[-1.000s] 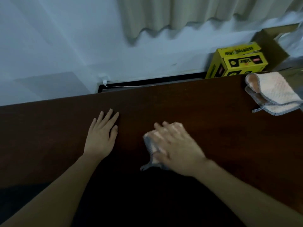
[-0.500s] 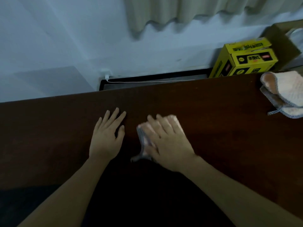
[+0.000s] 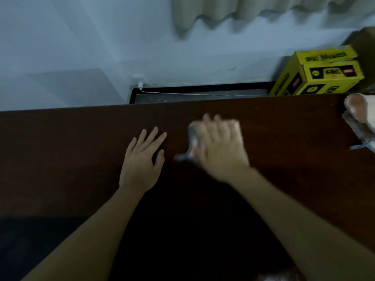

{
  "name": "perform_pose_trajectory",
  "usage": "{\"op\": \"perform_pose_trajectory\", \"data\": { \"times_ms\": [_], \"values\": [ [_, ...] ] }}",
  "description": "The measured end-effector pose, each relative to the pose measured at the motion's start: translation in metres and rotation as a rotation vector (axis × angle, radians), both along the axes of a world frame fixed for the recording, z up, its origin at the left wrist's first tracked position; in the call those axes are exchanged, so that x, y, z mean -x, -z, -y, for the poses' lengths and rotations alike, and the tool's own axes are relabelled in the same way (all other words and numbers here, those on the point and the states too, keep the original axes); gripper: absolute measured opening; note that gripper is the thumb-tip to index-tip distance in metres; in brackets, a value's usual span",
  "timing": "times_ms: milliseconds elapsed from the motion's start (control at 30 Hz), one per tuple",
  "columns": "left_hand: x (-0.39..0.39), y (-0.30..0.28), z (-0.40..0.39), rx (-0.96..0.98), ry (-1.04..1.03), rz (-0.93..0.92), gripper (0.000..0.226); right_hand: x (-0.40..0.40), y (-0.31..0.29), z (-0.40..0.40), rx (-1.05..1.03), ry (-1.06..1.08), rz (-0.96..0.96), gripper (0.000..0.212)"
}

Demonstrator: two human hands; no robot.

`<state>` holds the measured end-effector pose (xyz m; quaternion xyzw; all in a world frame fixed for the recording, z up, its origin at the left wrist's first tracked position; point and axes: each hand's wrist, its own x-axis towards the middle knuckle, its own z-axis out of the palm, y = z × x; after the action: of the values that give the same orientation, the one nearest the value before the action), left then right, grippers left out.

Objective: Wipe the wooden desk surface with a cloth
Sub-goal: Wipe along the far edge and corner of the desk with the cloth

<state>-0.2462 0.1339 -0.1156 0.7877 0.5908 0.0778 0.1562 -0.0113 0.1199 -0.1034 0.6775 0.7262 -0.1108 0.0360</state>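
Observation:
The dark wooden desk (image 3: 67,151) spans the view. My right hand (image 3: 220,145) lies palm down on a small grey-edged cloth (image 3: 191,141), pressing it against the desk near the middle; most of the cloth is hidden under the hand and the hand is blurred by motion. My left hand (image 3: 143,161) rests flat on the desk just to the left of it, fingers spread, holding nothing.
A second folded pink-and-grey cloth (image 3: 359,118) lies at the desk's right edge. Behind the desk stand yellow cartons (image 3: 322,76) and a brown cardboard box (image 3: 365,41). A white charger and cable (image 3: 142,86) run along the wall under a curtain (image 3: 243,9).
My right hand has slid the cloth away from me toward the desk's far edge. My left hand stays flat in place. The camera has shifted, so the right-side things sit nearer the frame's edge.

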Motion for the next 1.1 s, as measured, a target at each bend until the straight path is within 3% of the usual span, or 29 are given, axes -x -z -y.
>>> {"op": "perform_pose_trajectory", "data": {
  "times_ms": [100, 167, 333, 467, 600, 733, 833, 1000, 1100],
  "values": [
    [0.001, 0.0, 0.0, 0.002, 0.001, 0.0, 0.052, 0.011, -0.012, 0.065, 0.088, -0.246, -0.087, 0.065],
    [0.001, 0.0, 0.0, 0.011, 0.004, 0.009, 0.051, -0.017, -0.007, 0.064, 0.064, -0.277, -0.072, 0.064],
    [0.005, 0.002, -0.002, -0.003, 0.009, 0.001, 0.05, -0.086, 0.01, -0.018, -0.017, 0.082, 0.068, 0.074],
    [0.004, 0.005, 0.0, -0.037, 0.014, 0.035, 0.05, -0.051, 0.012, -0.057, -0.026, 0.261, 0.075, 0.067],
    [0.005, 0.003, -0.001, -0.026, 0.017, 0.094, 0.051, 0.03, 0.007, -0.018, -0.031, 0.095, 0.065, 0.066],
    [0.019, -0.01, 0.007, 0.002, -0.075, 0.376, 0.049, 0.06, -0.005, 0.065, 0.04, -0.197, -0.025, 0.067],
    [0.058, -0.019, 0.004, -0.048, 0.004, 0.178, 0.051, 0.026, -0.003, 0.07, 0.073, -0.255, -0.041, 0.066],
    [0.138, -0.013, -0.006, 0.019, 0.011, -0.041, 0.054, -0.022, 0.005, -0.016, 0.001, 0.145, 0.073, 0.067],
    [0.167, -0.002, -0.015, 0.038, -0.013, -0.136, 0.056, -0.007, 0.01, -0.054, -0.005, 0.277, 0.088, 0.069]
  ]
}}
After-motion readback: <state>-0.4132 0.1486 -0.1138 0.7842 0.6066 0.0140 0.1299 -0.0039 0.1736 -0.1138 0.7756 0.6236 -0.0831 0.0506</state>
